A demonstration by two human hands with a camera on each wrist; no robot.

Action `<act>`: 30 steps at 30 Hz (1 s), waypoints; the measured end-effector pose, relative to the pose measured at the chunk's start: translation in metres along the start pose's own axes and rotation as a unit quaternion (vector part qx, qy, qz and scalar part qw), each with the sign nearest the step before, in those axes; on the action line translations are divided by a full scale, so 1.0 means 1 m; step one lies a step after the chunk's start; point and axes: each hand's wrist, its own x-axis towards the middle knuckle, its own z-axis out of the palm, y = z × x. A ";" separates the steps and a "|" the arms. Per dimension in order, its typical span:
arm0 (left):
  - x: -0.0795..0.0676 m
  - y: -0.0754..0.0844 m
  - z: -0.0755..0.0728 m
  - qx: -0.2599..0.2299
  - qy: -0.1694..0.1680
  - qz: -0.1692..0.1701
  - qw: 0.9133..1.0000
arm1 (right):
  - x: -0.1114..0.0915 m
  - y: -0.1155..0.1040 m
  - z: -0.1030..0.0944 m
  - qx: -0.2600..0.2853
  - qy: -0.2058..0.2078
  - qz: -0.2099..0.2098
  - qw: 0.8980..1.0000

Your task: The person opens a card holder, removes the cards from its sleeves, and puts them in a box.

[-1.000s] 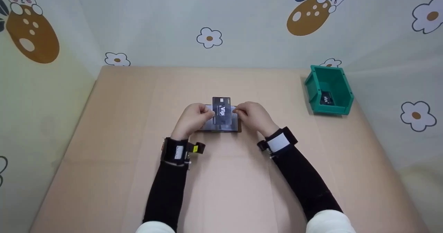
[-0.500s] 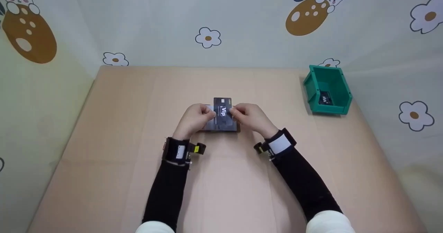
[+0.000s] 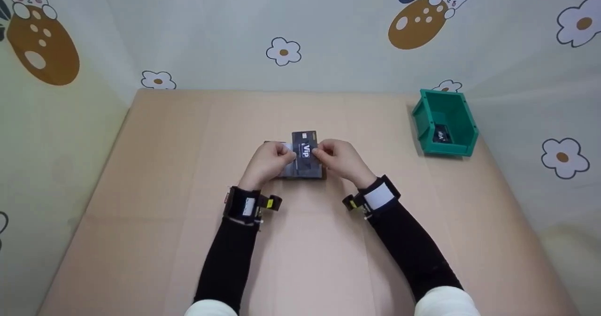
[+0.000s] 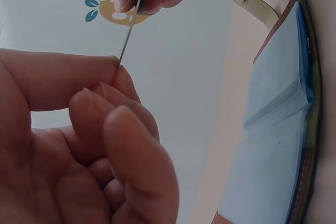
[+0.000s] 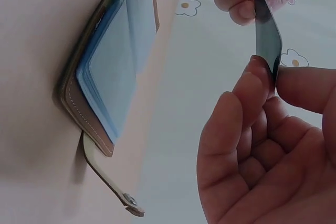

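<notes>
A black card with "Vip" printed on it (image 3: 307, 163) is held up above the table by both hands. My left hand (image 3: 264, 165) pinches its left edge between thumb and fingers; my right hand (image 3: 346, 161) pinches the right edge. In the right wrist view the card (image 5: 268, 43) stands nearly edge-on between the two hands. Under it lies an opened card holder (image 4: 278, 82) with clear bluish plastic sleeves and a brown stitched cover. Its snap strap (image 5: 107, 177) sticks out to one side. From the head view, the card and hands hide part of the holder.
At the back right of the beige table (image 3: 188, 212) stands a green bin (image 3: 425, 133), with a dark card (image 3: 441, 134) inside. Pale printed curtains (image 3: 225, 39) surround the table at the back and sides.
A second ago my right fingers were just beside the card; now they pinch its right edge. The card and my left hand have shifted slightly right.
</notes>
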 end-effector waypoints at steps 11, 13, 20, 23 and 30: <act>0.003 -0.010 -0.007 0.060 0.031 0.019 0.998 | -0.001 0.005 -0.004 -0.003 0.020 -0.009 1.000; 0.004 -0.015 -0.011 0.094 0.056 0.007 0.994 | -0.002 0.008 -0.005 -0.009 0.025 -0.008 1.000; 0.006 -0.033 -0.023 0.150 0.088 -0.058 0.983 | -0.003 0.015 -0.009 -0.017 0.031 0.023 0.999; 0.008 -0.039 -0.024 0.172 0.093 -0.078 0.978 | -0.003 0.018 -0.013 -0.028 0.033 0.028 0.999; 0.010 -0.046 -0.021 0.206 0.075 -0.096 0.971 | -0.003 0.026 -0.029 -0.040 0.047 0.040 0.997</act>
